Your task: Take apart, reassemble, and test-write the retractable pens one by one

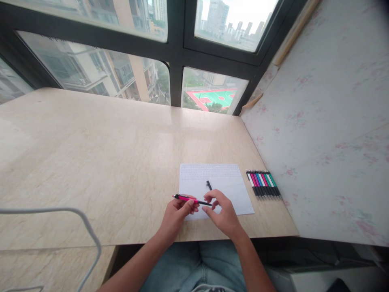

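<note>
My left hand point(179, 209) is closed around a pink ballpoint pen point(194, 200) with a black front end, held nearly level over the paper. My right hand point(223, 211) is at the pen's dark tip, thumb and forefinger curved but apart; whether a fingertip touches the tip I cannot tell. Beneath lies a white sheet of paper point(227, 186) with rows of faint marks along its upper part. A small black piece point(208, 185), perhaps a pen part, rests on the sheet just beyond my right fingers.
Several pens point(263, 184) in pink, blue, white and green lie side by side right of the paper, near the papered wall point(328, 121). The stone-patterned sill point(106, 162) reaches the window frame point(176, 52). A grey cable point(88, 223) loops at the left.
</note>
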Action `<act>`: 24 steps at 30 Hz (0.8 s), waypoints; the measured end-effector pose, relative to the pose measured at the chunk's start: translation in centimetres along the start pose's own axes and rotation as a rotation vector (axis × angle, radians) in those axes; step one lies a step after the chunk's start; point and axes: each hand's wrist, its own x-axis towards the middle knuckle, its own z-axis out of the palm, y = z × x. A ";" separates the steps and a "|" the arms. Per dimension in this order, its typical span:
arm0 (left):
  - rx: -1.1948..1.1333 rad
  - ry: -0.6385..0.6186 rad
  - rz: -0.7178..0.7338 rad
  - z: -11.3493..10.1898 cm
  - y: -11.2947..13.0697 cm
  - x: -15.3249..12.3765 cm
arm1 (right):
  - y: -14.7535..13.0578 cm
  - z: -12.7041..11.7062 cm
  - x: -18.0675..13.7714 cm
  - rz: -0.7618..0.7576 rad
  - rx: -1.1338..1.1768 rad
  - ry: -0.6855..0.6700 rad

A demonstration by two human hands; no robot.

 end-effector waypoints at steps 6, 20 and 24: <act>0.003 0.005 -0.004 0.0 0.0 0.0 | 0.0 0.2 0.0 0.066 -0.029 -0.064; -0.215 0.022 -0.098 0.7 0.2 -0.3 | 0.2 -0.2 0.0 -0.025 -0.087 0.020; -0.218 0.007 -0.095 0.7 0.1 -0.3 | 0.1 -0.4 0.1 -0.079 -0.114 0.030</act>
